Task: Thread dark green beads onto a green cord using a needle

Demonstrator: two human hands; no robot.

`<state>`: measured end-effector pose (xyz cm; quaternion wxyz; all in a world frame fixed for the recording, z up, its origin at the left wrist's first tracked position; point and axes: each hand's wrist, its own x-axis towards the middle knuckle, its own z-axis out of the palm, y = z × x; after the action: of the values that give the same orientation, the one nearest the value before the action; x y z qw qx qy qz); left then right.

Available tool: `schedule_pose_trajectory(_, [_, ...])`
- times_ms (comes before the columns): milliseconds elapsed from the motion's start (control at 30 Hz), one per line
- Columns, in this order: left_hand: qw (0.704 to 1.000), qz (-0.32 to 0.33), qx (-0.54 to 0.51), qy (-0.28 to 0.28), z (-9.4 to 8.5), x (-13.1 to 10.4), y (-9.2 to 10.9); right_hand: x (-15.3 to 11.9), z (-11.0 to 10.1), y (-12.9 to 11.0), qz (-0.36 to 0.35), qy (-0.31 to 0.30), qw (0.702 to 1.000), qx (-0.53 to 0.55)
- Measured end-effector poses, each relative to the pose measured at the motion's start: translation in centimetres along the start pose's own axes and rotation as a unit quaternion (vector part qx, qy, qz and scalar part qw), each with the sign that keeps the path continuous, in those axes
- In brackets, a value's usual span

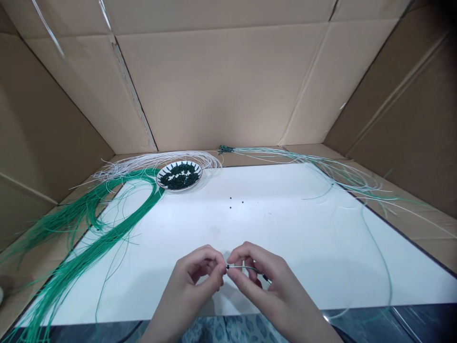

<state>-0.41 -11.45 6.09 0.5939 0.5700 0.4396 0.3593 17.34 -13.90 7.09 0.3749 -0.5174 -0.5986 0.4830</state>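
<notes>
Near the front of the white board [300,238], my two hands meet fingertip to fingertip. My left hand [200,274] is closed, thumb and forefinger pinched at a tiny dark bead [227,267]. My right hand [260,274] is also closed, thumb and forefinger pinching beside that bead. A thin pale cord [246,267] runs from the bead across the right fingers. Small dark pieces [265,277] sit on the cord near the right palm. The exact grip inside the fingertips is hidden.
A patterned plate [159,182] of dark beads stands at the back left, beside green strands [117,233] and white strands [143,162]. Finished-looking strands with dark ends [226,149] lie at the back right. Loose beads [243,202] dot the board. Cardboard walls [221,85] enclose it.
</notes>
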Motion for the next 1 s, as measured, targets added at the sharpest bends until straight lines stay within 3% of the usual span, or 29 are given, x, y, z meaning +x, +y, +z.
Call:
schedule_pose_trajectory(300, [0.996,0.002,0.022,0.087,0.4,-0.3,-0.3,0.2,-1.5,0.7,0.023,0.009,1.0,-0.006])
schedule_pose_trajectory(400, [0.997,0.023,0.043,0.067,0.9,-0.3,0.2,0.2,-1.4,1.0,0.012,0.006,0.998,0.058])
schedule_pose_trajectory(467, [0.995,0.046,0.082,0.03,1.2,0.3,1.0,0.2,-1.6,1.5,-0.009,0.038,0.996,0.078])
schedule_pose_trajectory(567, [0.961,0.095,0.259,-0.031,1.3,3.1,1.9,0.3,-2.8,2.7,-0.027,0.143,0.984,0.099])
schedule_pose_trajectory(600, [0.928,0.103,0.357,-0.031,1.3,4.5,1.9,0.4,-3.4,3.1,-0.025,0.169,0.98,0.106])
schedule_pose_trajectory(633, [0.914,0.101,0.393,-0.012,1.3,6.1,1.8,0.4,-4.0,3.5,-0.022,0.191,0.975,0.113])
schedule_pose_trajectory(800, [0.868,0.094,0.487,0.035,1.0,13.2,-0.3,0.3,-5.7,5.0,-0.003,0.218,0.968,0.128])
schedule_pose_trajectory(1000, [0.846,0.114,0.521,0.032,1.0,14.9,-1.2,-0.6,-6.5,6.9,0.016,0.223,0.964,0.144])
